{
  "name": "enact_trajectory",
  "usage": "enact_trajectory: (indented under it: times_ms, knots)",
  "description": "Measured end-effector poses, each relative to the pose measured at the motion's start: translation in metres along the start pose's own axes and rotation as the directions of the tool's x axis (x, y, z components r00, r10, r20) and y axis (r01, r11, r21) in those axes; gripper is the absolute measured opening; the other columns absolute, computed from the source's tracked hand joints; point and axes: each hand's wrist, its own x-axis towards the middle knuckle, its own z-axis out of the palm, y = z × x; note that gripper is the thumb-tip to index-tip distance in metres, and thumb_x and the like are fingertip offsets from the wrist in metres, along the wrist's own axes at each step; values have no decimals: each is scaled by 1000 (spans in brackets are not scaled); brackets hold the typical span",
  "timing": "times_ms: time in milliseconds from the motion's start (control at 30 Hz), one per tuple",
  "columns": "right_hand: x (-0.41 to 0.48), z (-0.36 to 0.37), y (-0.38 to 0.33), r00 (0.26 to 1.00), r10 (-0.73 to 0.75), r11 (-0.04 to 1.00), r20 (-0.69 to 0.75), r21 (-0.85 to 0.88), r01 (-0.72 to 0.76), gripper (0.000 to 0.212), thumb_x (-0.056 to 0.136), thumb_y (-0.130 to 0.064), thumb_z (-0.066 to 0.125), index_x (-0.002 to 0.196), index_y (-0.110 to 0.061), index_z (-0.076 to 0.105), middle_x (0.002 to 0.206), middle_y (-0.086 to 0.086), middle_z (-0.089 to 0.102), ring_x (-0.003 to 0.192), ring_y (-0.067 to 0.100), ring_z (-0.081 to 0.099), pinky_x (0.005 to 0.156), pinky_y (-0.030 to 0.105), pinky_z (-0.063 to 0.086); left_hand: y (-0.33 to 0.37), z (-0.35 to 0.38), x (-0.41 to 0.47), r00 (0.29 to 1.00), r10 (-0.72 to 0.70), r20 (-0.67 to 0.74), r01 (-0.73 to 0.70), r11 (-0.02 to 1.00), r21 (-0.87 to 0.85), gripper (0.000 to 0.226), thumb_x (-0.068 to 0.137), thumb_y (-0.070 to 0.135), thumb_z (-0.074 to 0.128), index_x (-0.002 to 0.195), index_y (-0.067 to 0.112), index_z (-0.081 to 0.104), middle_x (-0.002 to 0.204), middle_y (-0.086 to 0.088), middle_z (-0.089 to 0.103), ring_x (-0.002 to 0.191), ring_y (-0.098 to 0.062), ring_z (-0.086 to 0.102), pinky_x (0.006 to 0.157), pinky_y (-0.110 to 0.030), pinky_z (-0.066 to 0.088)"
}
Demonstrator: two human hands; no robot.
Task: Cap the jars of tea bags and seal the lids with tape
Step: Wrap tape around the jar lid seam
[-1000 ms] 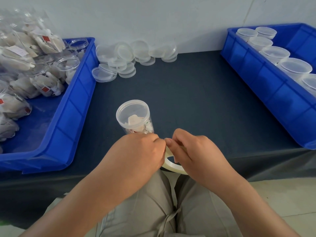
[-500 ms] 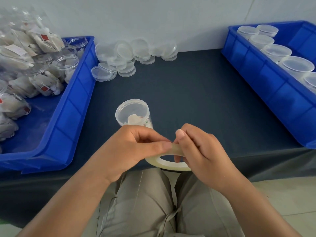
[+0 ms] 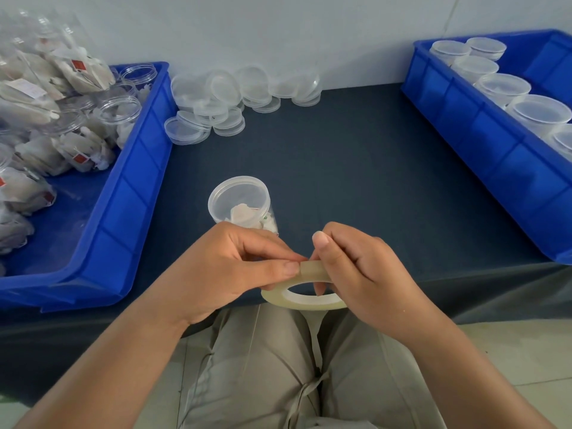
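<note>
Your right hand [image 3: 365, 274] grips the tape roll [image 3: 305, 300] and your left hand [image 3: 229, 267] pinches its free end; the capped jar of tea bags [image 3: 240, 201] stands upright just beyond the left hand, nearer it.

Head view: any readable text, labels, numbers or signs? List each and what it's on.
Nothing legible in this view.
red tags on the tea bags: print too small to read.
white label on a bag in the left bin: blurred, unreadable.
tape roll and capped jar: no print visible.
</note>
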Motion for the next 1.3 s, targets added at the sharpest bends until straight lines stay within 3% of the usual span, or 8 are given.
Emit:
enact_trajectory:
  times_ms: [100,333,433,567,1000,1133,1300]
  knots:
    - [0,1,0,1000,0,1000,-6,-2,0,49,109,-51,38,79,-21,60,72,-8,69,62,20,58,55,28,46,-1,0,0,1000,19,-4,-19,1000,16,21,87,42,75,104,34,86,103,0,79,98,-19,74,92,-26,58]
    - [-2,5,0,999,13,1000,-50,14,-12,52,108,-53,38,77,-16,56,66,-4,65,57,12,53,53,17,40,-4,2,3,1000,-1,-4,1,1000,-26,19,89,35,75,103,32,87,100,-4,76,97,-26,69,90,-28,56]
    - [-4,7,1,998,24,999,-63,27,-23,51,107,-53,37,77,-16,53,66,-2,64,56,12,51,52,20,40,-5,4,2,1000,-1,-8,0,1000,-26,23,86,42,74,103,34,87,100,-5,75,100,-32,67,89,-30,55]
    - [-6,10,1,997,41,998,-70,40,-38,50,106,-54,37,77,-17,53,67,-1,64,58,16,53,53,25,42,-7,3,2,1000,-3,1,3,1000,-25,23,88,41,73,105,34,86,102,-6,75,102,-31,67,92,-33,56]
    - [-10,16,5,993,57,995,-106,91,-47,50,108,-52,38,75,-17,52,63,-7,61,56,7,52,55,14,40,-12,5,2,1000,12,-11,-13,1000,-10,22,86,39,72,102,34,87,103,-2,78,101,-31,69,94,-44,57]
    - [-10,15,5,990,79,992,-114,112,-66,50,109,-51,38,74,-19,55,66,-3,64,57,8,54,55,17,42,-12,5,2,999,23,-21,-24,999,-33,23,85,36,70,101,35,87,101,0,79,96,-18,72,88,-27,58]
    - [-7,10,2,990,66,996,-123,74,-57,50,109,-52,37,75,-20,55,66,-3,64,58,12,56,55,17,43,-11,6,5,999,39,-37,-40,999,-30,21,86,44,77,102,34,87,104,-2,79,99,-23,73,91,-30,58]
